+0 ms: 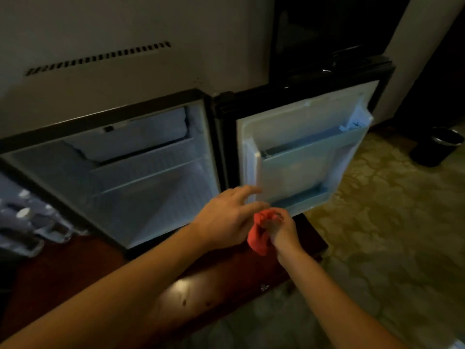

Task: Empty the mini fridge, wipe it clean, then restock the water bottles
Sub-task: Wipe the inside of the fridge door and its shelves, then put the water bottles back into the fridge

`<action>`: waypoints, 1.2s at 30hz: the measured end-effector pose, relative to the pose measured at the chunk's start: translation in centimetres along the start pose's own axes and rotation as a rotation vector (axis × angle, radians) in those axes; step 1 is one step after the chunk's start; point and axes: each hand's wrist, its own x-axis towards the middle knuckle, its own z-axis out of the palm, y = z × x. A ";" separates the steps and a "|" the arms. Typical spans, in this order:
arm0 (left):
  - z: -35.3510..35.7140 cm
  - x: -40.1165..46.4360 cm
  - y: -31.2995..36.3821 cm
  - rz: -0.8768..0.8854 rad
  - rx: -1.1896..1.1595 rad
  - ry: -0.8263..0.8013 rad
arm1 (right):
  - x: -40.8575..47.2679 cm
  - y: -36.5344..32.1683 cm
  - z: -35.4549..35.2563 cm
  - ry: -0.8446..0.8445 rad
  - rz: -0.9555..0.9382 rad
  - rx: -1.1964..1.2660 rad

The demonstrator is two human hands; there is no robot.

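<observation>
Fridge (141,177) emptied, we wipe: right hand (283,229) grips the red cloth (258,238) mid-frame, left hand (226,217) open; next, the door shelves (302,157)

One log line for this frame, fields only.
fridge: open, shelves bare | left hand: open, by door | right hand: grips red cloth | bottles: out, left
</observation>
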 end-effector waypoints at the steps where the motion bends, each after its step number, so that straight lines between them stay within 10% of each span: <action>1: 0.2 -2.6 -0.4 -0.112 -0.061 0.009 | -0.8 -0.2 1.0 -0.015 0.019 0.007; 9: -1.4 -19.4 -0.7 -0.813 -0.565 -0.062 | -11.3 -1.0 12.0 -0.313 0.125 0.004; 22: -8.6 -42.2 -1.9 -1.084 -0.924 0.363 | -23.5 2.2 25.3 -0.711 -0.104 -0.599; 28: -11.6 -47.7 -1.3 -1.156 -0.702 0.133 | -26.9 3.1 29.4 -0.956 -0.384 -0.839; 36: -16.5 -46.5 -3.0 -1.060 -0.996 0.198 | -28.0 2.8 34.0 -1.191 -0.474 -0.935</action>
